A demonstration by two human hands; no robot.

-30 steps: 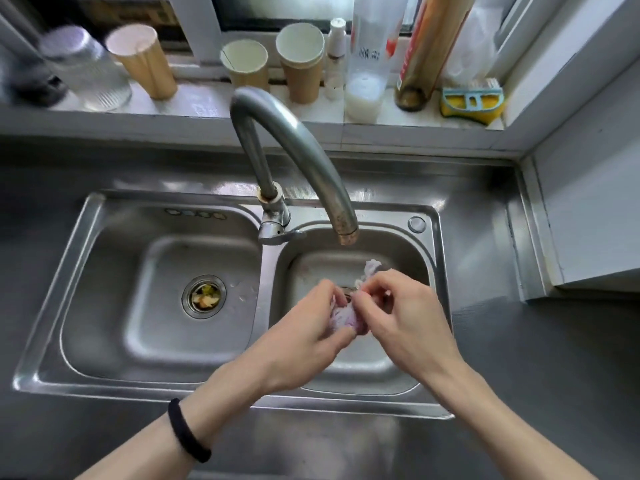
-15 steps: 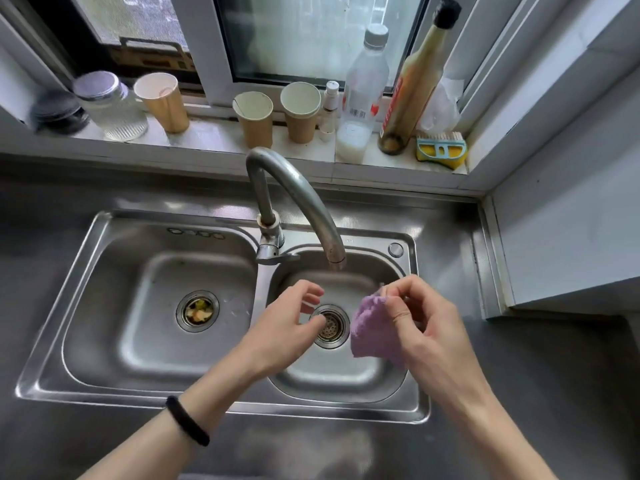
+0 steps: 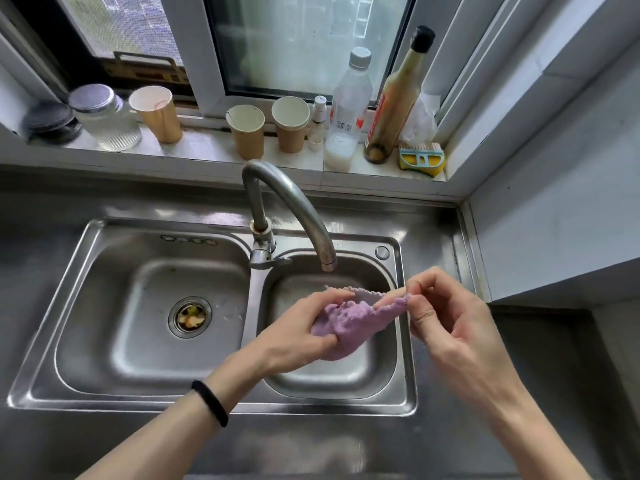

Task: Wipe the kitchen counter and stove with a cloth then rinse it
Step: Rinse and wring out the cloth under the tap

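A small purple cloth is stretched between both hands above the right basin of the steel double sink. My left hand grips its lower left part, fingers curled under the fabric. My right hand pinches the cloth's upper right corner between thumb and forefinger. The curved faucet ends just above and behind the cloth; no water is seen running. The steel counter surrounds the sink.
The left basin's drain holds food scraps. The window sill carries a glass jar, several paper cups, a plastic bottle, a tall dark-capped bottle and a yellow scrub brush. A white wall block bounds the right.
The cloth was bunched between both hands, then held by the right hand alone. Now the left hand has taken hold again and the cloth is spread out between the two hands.
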